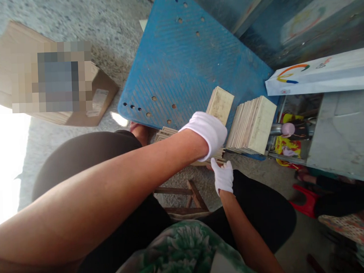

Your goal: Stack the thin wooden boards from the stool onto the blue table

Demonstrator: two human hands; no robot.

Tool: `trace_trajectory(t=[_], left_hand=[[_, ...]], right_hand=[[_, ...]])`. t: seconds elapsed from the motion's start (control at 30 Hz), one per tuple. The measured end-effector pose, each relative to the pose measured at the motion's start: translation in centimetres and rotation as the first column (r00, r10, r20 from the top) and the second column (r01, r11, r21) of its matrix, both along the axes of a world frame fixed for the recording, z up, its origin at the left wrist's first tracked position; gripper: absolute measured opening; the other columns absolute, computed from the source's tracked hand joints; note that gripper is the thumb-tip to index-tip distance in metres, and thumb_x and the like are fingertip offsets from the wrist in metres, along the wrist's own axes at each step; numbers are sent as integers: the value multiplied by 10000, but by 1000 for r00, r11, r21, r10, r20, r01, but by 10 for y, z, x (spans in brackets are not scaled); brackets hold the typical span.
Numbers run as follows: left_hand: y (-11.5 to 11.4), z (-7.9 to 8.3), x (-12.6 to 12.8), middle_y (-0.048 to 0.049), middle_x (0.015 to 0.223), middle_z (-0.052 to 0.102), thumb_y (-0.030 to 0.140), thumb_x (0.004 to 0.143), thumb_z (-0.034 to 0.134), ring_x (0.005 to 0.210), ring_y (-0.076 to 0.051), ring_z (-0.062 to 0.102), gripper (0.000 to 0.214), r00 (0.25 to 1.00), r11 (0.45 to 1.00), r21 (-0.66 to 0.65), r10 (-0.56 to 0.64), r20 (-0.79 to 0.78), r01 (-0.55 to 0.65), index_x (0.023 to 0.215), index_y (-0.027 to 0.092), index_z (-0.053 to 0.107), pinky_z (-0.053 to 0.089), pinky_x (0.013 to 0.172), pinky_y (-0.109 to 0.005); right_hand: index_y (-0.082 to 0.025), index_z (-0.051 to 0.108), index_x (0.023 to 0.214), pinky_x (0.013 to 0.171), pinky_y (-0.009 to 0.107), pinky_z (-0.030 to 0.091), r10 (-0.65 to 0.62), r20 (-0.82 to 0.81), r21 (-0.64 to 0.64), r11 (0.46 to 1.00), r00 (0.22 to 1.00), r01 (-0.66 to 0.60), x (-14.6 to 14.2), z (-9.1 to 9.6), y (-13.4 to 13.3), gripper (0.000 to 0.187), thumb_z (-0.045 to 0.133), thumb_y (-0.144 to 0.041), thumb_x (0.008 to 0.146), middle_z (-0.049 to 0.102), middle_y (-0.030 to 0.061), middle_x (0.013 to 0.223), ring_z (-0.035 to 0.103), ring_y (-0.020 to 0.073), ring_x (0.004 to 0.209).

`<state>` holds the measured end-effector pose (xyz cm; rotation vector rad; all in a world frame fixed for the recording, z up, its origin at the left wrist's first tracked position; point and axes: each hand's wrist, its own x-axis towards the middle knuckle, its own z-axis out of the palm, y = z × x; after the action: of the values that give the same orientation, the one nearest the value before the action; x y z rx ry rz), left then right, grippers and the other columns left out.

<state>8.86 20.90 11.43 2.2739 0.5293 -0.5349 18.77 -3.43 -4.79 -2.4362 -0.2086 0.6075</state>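
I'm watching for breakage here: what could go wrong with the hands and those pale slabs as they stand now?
1. The left hand reaches across a leaning slab; a nudge might tip it onto the blue board.
2. The row of slabs on edge stands near the board's edge and could slide off.
3. The right hand sits under the flat stack, where fingers might get pinched.

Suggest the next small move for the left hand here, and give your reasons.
Probably lift the single tile clear and set it against the row of tiles. The gloved left hand is on that tile, which stands apart on the blue board; the right hand waits below.
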Motion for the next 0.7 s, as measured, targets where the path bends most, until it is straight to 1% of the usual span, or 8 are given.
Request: trace_trajectory(t=[0.07, 0.13, 0.17, 0.3, 0.4, 0.47, 0.57, 0.7], left_hand=[[3, 1, -2, -181, 836, 687, 140, 777, 594, 897, -304, 627, 346, 999, 999, 41, -32, -23, 33, 1092, 96, 729, 453, 799, -390], [4, 2, -2, -189, 858, 688, 154, 792, 575, 896, -313, 626, 363, 998, 997, 65, -51, -32, 53, 1121, 92, 715, 453, 782, -389], [5, 2, -2, -191, 868, 689, 154, 790, 578, 896, -316, 626, 369, 998, 996, 69, -56, -34, 58, 1128, 91, 711, 453, 778, -389], [6, 3, 0, -199, 888, 688, 145, 785, 579, 902, -319, 622, 378, 997, 997, 55, -58, -42, 60, 1136, 81, 703, 443, 780, -387], [4, 4, 1, -199, 870, 687, 135, 768, 598, 891, -315, 619, 387, 997, 997, 34, -61, -48, 62, 1136, 78, 704, 438, 777, -386], [2, 4, 1, -190, 849, 687, 116, 728, 640, 878, -310, 619, 402, 997, 998, 17, -58, -50, 59, 1122, 87, 714, 435, 779, -385], [0, 3, 3, -178, 830, 685, 81, 683, 669, 858, -300, 618, 410, 995, 997, 8, -75, -63, 76, 1087, 102, 733, 434, 773, -386], [-2, 1, 4, -175, 819, 684, 80, 675, 674, 848, -292, 614, 402, 992, 995, 23, -99, -74, 101, 1071, 106, 739, 434, 764, -382]], right_hand=[[-93, 477, 1251, 922, 387, 499, 47, 31, -149, 988, 998, -42, -15, -1, -4, 871, 740, -587, 584, 638, 183, 1148, 604, 297, 1099], [-77, 432, 1323, 1003, 425, 443, 118, 76, -323, 943, 990, -87, -26, -2, -5, 986, 747, -621, 563, 578, 221, 1251, 535, 343, 1205], [-65, 394, 1362, 1037, 439, 412, 150, 92, -376, 921, 984, -105, -31, -2, -4, 1042, 741, -637, 563, 540, 236, 1301, 494, 356, 1252], [-29, 231, 1467, 1107, 456, 321, 205, 95, -417, 897, 974, -148, -42, -5, 5, 1209, 724, -669, 568, 385, 259, 1443, 344, 362, 1370], [30, 102, 1494, 1125, 477, 271, 201, 53, -478, 865, 978, -152, -49, -11, 15, 1341, 719, -694, 548, 212, 310, 1509, 222, 399, 1414], [64, 12, 1490, 1118, 482, 275, 180, 44, -506, 852, 983, -134, -53, -17, 21, 1416, 734, -684, 529, 115, 345, 1517, 210, 427, 1408], [85, -29, 1480, 1109, 479, 287, 139, 93, -504, 861, 986, -74, -58, -25, 27, 1432, 762, -628, 523, 85, 364, 1508, 241, 444, 1387], [112, 24, 1472, 1129, 463, 256, 128, 162, -474, 880, 978, -37, -60, -32, 28, 1353, 775, -539, 553, 141, 358, 1496, 226, 435, 1391]])
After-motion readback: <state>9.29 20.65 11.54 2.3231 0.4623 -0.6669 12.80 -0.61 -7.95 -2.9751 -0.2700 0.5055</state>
